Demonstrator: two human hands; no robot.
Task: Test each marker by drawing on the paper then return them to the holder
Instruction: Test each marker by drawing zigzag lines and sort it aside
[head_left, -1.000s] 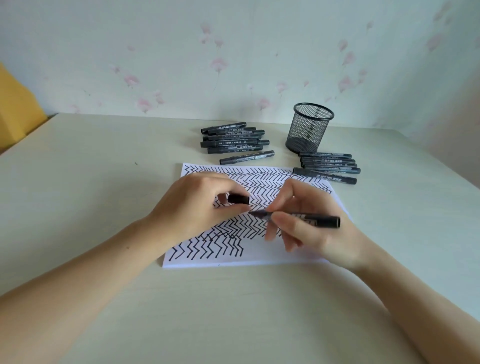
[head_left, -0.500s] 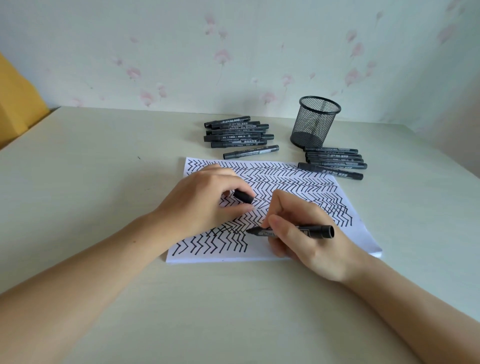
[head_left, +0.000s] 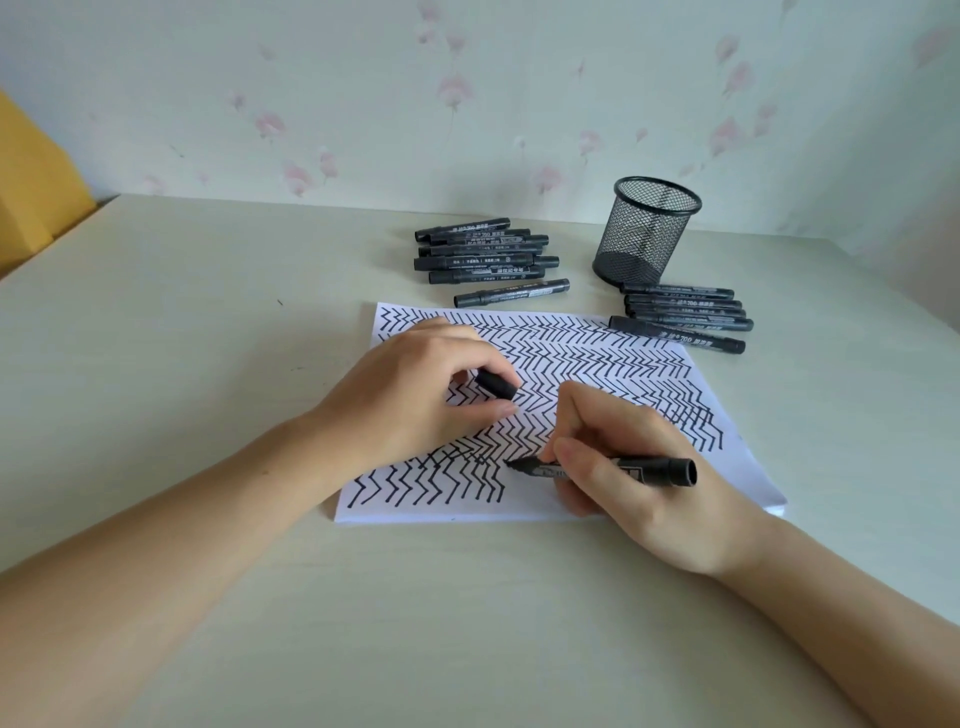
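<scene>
We see the right hand gripping an uncapped marker low over the paper; it lies nearly level, left to right, tip pointing left at the zigzags. The left hand, resting on the paper, pinches the cap. The holder stands well behind.

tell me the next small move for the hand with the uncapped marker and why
Probably draw a short zigzag stroke. The right hand holds the marker uncapped, its tip low over the paper at the end of the bottom row of zigzags, where white space remains. The left hand holds the cap and rests on the sheet, so capping would come afterwards.
</scene>
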